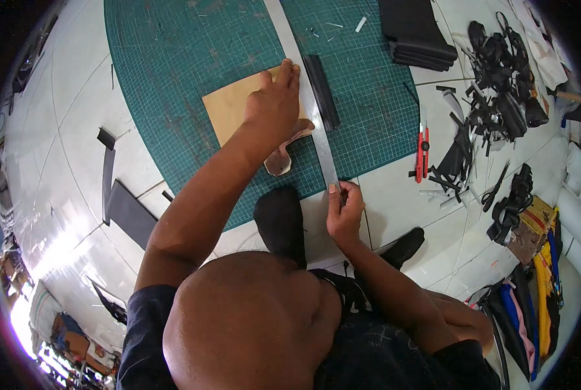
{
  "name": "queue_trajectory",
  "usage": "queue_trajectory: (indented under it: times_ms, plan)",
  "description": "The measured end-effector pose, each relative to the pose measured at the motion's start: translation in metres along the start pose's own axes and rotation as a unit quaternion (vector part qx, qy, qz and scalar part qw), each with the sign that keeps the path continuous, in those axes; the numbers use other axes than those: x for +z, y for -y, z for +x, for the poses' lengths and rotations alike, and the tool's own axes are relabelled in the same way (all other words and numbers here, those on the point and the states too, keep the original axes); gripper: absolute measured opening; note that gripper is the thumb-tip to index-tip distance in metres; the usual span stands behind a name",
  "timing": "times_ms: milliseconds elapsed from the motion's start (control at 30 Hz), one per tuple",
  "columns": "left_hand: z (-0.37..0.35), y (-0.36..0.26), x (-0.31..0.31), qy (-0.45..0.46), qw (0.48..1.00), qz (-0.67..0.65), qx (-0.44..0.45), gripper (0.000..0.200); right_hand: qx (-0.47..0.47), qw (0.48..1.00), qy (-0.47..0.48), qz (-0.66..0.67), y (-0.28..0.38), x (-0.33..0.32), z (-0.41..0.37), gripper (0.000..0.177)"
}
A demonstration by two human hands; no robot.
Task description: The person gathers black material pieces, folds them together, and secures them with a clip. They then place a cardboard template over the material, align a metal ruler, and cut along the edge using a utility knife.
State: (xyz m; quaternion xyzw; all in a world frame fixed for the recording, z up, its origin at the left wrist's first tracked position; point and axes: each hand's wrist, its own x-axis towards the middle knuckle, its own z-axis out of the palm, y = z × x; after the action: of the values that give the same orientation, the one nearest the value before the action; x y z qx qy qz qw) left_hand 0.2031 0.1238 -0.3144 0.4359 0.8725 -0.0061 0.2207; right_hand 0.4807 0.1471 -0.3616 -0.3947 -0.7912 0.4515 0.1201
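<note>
My left hand [274, 101] lies flat with fingers stretched on a tan rectangular sheet [228, 107], its fingertips right at the edge of a long metal ruler [293, 49]. A curled brown piece with a pale edge [278, 161] shows below this hand, partly hidden by it. My right hand [346, 214] grips the near end of the ruler, thumb on top. Along the ruler's right side lies a narrow black strip [321, 91]. All of these rest on a green gridded cutting mat [167, 78], except the ruler's near end, which reaches the mat's edge.
A red utility knife [422, 154] lies at the mat's right edge. Folded black material [420, 36] is stacked beyond it. Black scraps [505, 78] and scissors [496, 188] are on the tiled floor at right; a dark grey sheet [131, 214] is at left.
</note>
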Motion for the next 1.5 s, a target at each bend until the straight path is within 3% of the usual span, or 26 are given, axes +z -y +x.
queue_trajectory:
  times_ms: [333,533,633,733,800,833,933,1033,1167,1267,1333,1400,1500]
  plan:
    - [0.000,-0.002,-0.002,0.007,1.000,0.010,-0.004,0.121,0.000,1.000,-0.006,0.014,-0.001,-0.001,0.000,0.022]
    - [0.001,-0.006,0.004,0.006,1.000,0.016,-0.014,0.124,0.051,0.998,0.041,0.016,0.010,-0.010,0.006,0.021]
    - [0.004,-0.008,0.000,0.026,0.999,0.027,-0.020,0.124,-0.018,0.993,0.095,-0.074,0.021,-0.027,0.015,0.025]
    - [0.005,-0.012,-0.004,0.040,0.998,0.034,-0.022,0.124,-0.124,0.954,0.121,-0.245,0.010,-0.059,0.042,0.031]
    - [0.005,-0.012,-0.002,0.039,0.998,0.047,-0.021,0.124,-0.110,0.969,0.023,-0.218,-0.013,-0.083,0.075,0.037]
    - [0.004,-0.012,-0.003,0.043,0.998,0.050,-0.020,0.125,-0.033,0.978,-0.047,-0.203,-0.004,-0.097,0.092,0.044]
    - [0.006,-0.012,-0.006,0.048,0.997,0.052,-0.015,0.126,-0.126,0.900,-0.151,-0.390,-0.027,-0.145,0.138,0.046]
    - [0.006,-0.009,-0.005,0.045,0.998,0.038,-0.014,0.126,-0.008,0.931,-0.020,-0.366,-0.049,-0.161,0.144,0.046]
    - [0.003,-0.011,-0.008,0.051,0.998,0.035,-0.018,0.124,0.014,0.969,-0.039,-0.245,-0.076,-0.157,0.141,0.038]
    - [0.004,-0.011,-0.010,0.058,0.997,0.041,-0.018,0.124,0.090,0.991,-0.052,-0.079,-0.014,-0.132,0.131,0.041]
    - [0.005,-0.013,-0.009,0.056,0.998,0.040,-0.015,0.124,0.114,0.993,0.010,-0.041,0.031,-0.106,0.130,0.050]
    - [0.005,-0.012,-0.006,0.046,0.998,0.041,-0.014,0.124,0.043,0.994,0.075,-0.070,0.053,-0.072,0.130,0.045]
    - [0.005,-0.011,-0.003,0.041,0.998,0.047,-0.011,0.125,0.050,0.974,0.178,-0.131,0.098,-0.034,0.137,0.036]
